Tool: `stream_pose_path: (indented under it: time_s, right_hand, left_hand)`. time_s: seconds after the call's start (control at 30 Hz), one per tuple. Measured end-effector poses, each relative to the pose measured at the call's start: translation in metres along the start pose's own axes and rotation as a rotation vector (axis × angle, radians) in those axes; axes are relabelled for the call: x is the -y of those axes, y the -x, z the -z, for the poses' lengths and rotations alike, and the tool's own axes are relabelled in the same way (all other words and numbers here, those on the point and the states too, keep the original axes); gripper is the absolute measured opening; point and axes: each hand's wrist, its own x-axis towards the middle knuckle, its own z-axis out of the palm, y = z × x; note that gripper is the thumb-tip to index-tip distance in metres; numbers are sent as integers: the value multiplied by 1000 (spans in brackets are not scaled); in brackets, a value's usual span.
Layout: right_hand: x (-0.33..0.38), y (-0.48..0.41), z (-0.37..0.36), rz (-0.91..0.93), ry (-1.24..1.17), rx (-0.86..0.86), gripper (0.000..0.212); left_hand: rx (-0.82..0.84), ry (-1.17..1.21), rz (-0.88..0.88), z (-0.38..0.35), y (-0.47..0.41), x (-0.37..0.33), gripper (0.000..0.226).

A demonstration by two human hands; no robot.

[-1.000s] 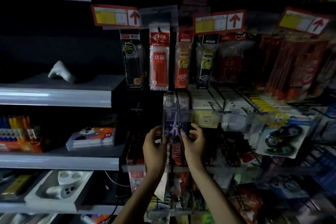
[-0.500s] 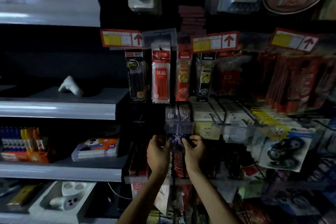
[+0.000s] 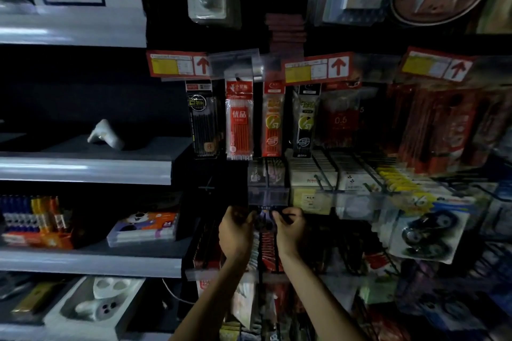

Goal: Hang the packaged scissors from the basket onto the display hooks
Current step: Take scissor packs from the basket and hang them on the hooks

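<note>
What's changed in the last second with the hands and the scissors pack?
The left hand and right hand moved closer together and slightly lower, now just under the clear label holder, fingers still pinching the scissors pack. The view tilted upward. Nothing was let go; the hanging pen packs stayed put.

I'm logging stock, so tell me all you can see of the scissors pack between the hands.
The scissors pack is small, dark and blurred, with a purplish patch at its middle. It looks like a glossy packet, held upright facing the camera, just below a clear label holder. The left hand holds its left edge and the right hand pinches its right edge. Whether it already hangs cannot be told.
</note>
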Motion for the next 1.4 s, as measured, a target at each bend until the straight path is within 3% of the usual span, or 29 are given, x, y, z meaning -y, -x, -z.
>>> stream_pose_path:
  time_s: [0.4,0.57,0.77,0.97,1.07,1.2,1.4]
  right_hand:
    - [-13,11,20,71,-6,36,27]
    - [-20,23,38,108,20,113,26]
    - [-15,51,75,189,47,330,26]
    - [-15,97,132,258,269,583,21]
    - [-22,122,141,317,304,707,19]
    - [-48,162,145,352,410,948,35]
    - [-69,250,126,414,537,1296,52]
  left_hand:
    - [48,-108,-35,17,30,5,35]
    - [91,-101,-119,31,50,11,24]
    - [113,-101,-271,55,102,4,8]
    - [65,-326,-284,94,176,9,22]
    - [24,-480,-229,122,208,28,30]
    - [-51,-740,-212,175,253,56,33]
    - [-57,-1027,34,260,332,83,43]
